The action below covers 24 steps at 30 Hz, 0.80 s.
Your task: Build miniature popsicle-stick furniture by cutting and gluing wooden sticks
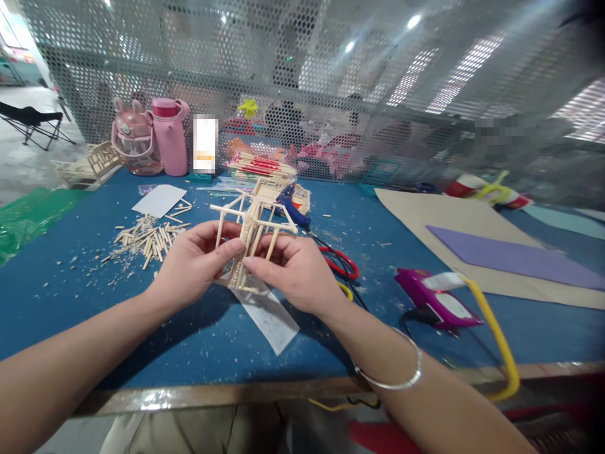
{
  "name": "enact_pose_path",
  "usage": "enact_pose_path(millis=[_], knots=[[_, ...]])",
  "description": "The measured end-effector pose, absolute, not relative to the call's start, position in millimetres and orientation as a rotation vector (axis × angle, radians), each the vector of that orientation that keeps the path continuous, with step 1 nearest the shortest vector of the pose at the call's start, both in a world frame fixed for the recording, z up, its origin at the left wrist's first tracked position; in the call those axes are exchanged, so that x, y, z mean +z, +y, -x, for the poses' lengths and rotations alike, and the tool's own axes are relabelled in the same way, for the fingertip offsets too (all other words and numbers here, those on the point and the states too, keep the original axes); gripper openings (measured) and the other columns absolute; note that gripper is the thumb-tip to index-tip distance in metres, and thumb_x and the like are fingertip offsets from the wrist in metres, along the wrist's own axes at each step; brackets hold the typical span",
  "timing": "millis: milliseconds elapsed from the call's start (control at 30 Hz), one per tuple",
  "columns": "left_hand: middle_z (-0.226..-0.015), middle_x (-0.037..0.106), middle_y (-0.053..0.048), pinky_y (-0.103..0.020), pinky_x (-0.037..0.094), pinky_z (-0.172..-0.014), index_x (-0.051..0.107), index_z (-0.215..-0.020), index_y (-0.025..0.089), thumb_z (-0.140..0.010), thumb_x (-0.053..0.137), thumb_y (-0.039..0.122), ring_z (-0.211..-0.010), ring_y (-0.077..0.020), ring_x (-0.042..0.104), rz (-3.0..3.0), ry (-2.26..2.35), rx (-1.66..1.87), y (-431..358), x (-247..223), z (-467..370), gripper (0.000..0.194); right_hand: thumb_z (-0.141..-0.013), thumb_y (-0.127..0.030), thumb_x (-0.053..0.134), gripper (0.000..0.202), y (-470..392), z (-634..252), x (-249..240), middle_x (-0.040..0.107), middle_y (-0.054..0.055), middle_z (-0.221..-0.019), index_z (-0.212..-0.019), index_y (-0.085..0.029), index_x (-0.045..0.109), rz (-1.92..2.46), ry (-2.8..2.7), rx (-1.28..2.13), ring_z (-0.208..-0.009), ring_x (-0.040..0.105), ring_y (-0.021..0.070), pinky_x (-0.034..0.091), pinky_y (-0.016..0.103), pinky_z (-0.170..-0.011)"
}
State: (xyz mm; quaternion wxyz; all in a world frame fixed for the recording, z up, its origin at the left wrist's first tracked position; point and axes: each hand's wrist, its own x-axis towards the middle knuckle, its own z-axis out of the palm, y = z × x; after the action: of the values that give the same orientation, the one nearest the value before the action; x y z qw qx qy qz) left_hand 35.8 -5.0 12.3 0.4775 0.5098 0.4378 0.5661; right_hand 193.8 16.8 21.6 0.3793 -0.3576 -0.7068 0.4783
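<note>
Between my two hands is a small framework model made of pale wooden sticks [252, 217], held upright just above the table. My left hand [201, 255] grips its left side, thumb pressed on the central post. On the right side, my right hand [288, 265] holds it the same way, with its thumb near the lower middle. Some fingers of both hands are hidden behind the sticks. Under the model lies a whitish paper strip [271, 318]. A blue glue gun [293, 208] rests just behind the right hand.
Cut stick pieces [151, 239] lie heaped at left, near a white card [159, 200]. Pink bottles [170, 139] stand at the back before a perforated metal screen [307, 63]. To the right are a purple device [439, 299] with a yellow cable and a purple sheet [510, 258].
</note>
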Motion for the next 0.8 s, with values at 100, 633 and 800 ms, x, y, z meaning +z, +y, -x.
enact_pose_path(millis=[100,633,800], knots=[[-0.059,0.061,0.003,-0.018,0.035,-0.038,0.065,-0.080,0.017,-0.059,0.079,0.040,-0.042,-0.0058,0.043,-1.222,1.065,1.377,-5.0,13.6,-36.1,0.034,-0.073,-0.029,0.063,0.015,15.3,-194.5,21.0,0.062,0.000,-0.063,-0.075,-0.015,0.063,0.958,-1.878,1.187,-0.054,0.051,0.0084,0.043,0.022,-0.052],[-0.059,0.061,0.003,-0.016,0.036,-0.037,0.065,-0.081,0.016,-0.062,0.077,0.037,-0.041,-0.0048,0.044,-1.206,1.029,1.369,-5.2,11.6,-36.1,0.031,-0.082,-0.025,0.054,0.016,14.6,-198.2,26.5,0.061,0.001,-0.064,-0.073,-0.014,0.062,0.963,-2.064,1.009,-0.058,0.053,0.0103,0.042,0.022,-0.055],[-0.059,0.062,0.003,-0.014,0.037,-0.037,0.065,-0.079,0.016,-0.064,0.076,0.035,-0.042,-0.0048,0.048,-1.157,0.985,1.382,-5.8,12.8,-38.3,0.027,-0.081,-0.024,0.054,0.015,15.4,-197.7,26.9,0.060,0.000,-0.064,-0.072,-0.014,0.061,0.959,-2.075,1.007,-0.058,0.052,0.0099,0.042,0.022,-0.055]])
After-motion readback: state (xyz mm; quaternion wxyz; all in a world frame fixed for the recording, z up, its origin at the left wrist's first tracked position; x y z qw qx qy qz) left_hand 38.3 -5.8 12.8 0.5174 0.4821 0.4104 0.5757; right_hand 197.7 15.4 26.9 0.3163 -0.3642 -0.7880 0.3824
